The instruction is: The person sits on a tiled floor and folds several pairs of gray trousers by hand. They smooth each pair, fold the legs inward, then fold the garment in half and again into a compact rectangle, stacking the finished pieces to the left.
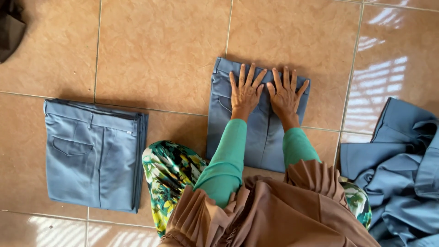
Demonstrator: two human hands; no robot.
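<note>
Folded grey trousers are being pressed flat on the tiled floor by the left hand and right hand, fingers spread. A finished folded stack is lying left; an unfolded heap is waiting right.

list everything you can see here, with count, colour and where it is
folded trousers: 1, grey-blue, centre, under both hands
folded stack: 1, grey-blue, on floor at left
loose pile: 1, grey-blue, crumpled at right edge
dark cloth: 1, black, top left corner
floor: tan glossy tiles
floral garment: green patterned, on the person's knees
brown cloth: pleated, bottom centre
sleeves: 2, green
left hand: flat, fingers spread
right hand: flat, fingers spread
</note>
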